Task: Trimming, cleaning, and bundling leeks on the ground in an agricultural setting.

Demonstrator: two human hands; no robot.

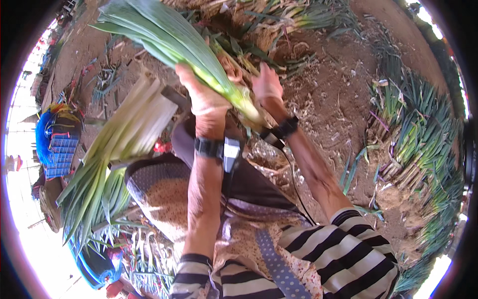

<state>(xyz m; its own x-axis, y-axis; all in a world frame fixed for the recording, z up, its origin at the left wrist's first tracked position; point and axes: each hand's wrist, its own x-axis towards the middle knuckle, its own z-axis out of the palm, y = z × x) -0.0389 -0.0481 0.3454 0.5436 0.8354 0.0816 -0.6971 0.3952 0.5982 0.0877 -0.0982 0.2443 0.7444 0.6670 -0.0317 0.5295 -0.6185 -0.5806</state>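
My left hand [201, 94] is closed around a thick leek [199, 57]. Its broad green leaves fan out to the far left, and its pale root end slants down to the right between my wrists. Close by on the right, my right hand [269, 87] is curled beside loose outer leaves and stalks. What its fingers hold is hidden and a little blurred. A pile of cleaned leeks [132, 122], white stalks toward the far side and green leaves toward me, lies left of my knees.
Bundles of green leeks [411, 134] line the ground on the right, with more leeks [318, 15] at the far side. Leaf scraps litter the brown soil [331, 99]. A blue checked bag [62, 149] stands far left, and a blue tub [94, 269] is at lower left.
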